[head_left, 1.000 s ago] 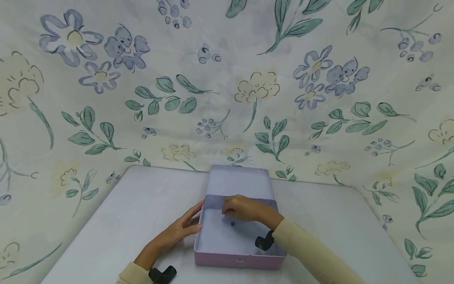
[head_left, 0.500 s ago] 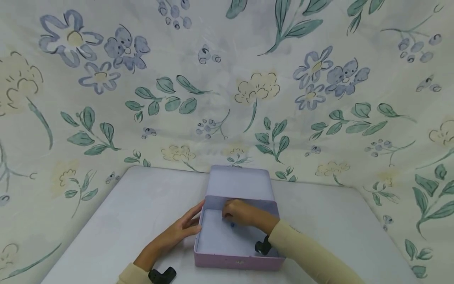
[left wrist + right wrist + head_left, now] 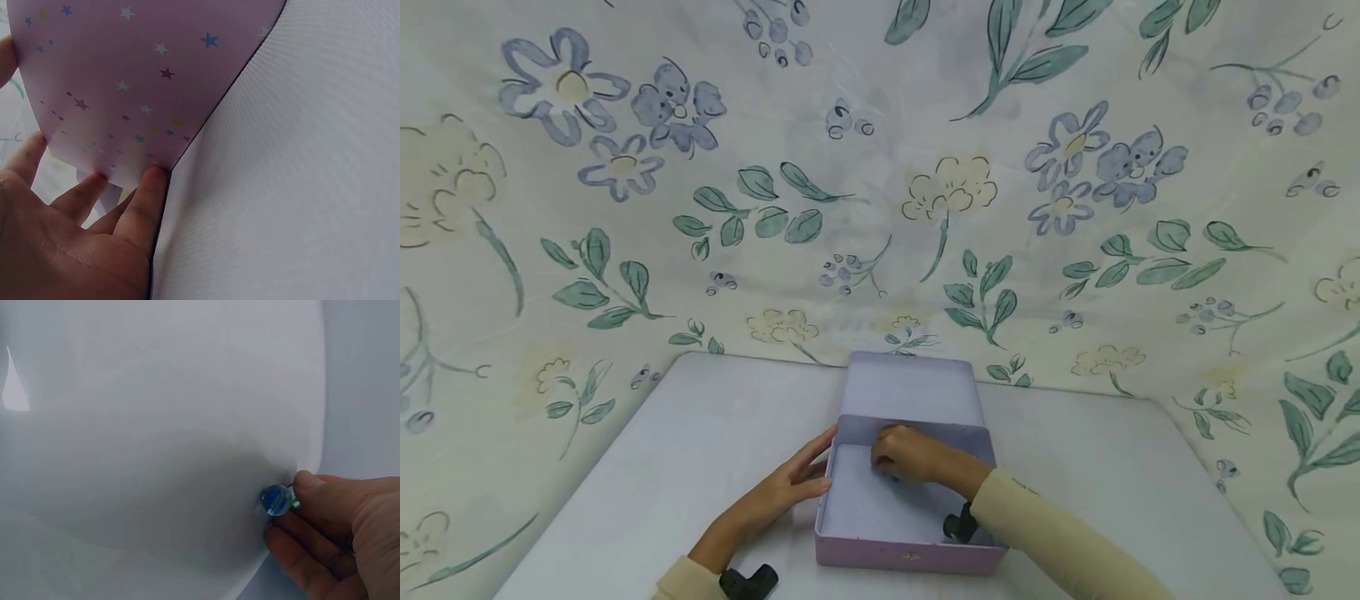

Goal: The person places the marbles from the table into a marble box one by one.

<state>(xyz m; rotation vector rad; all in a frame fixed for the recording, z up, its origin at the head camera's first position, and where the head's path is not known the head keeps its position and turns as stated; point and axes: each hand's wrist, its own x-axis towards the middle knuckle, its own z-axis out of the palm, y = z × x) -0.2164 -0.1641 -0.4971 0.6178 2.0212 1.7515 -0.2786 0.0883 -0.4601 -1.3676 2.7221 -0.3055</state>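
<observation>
A lilac tin box (image 3: 910,553) lies on the table, its lid (image 3: 912,389) folded back. My left hand (image 3: 778,492) rests against its left side with fingers spread; in the left wrist view the fingertips touch the star-printed wall (image 3: 144,75). Inside the box, toward the back left, my right hand (image 3: 910,454) has its fingers curled. In the right wrist view, my right hand (image 3: 337,519) pinches a small clear-green glass piece (image 3: 295,499), apparently a marble, mostly hidden by the fingers. A blue glass marble (image 3: 275,500) sits right at the fingertips.
The box stands in the middle of a white table (image 3: 722,408). Behind it hangs a flowered cloth (image 3: 880,208). Dark wrist cameras sit on both wrists, the right one (image 3: 960,525) just over the box's front part.
My right hand has come down and slightly nearer, over the blue marble, which it now mostly covers in the head view. My left hand stays against the box. The head view has shifted slightly.
</observation>
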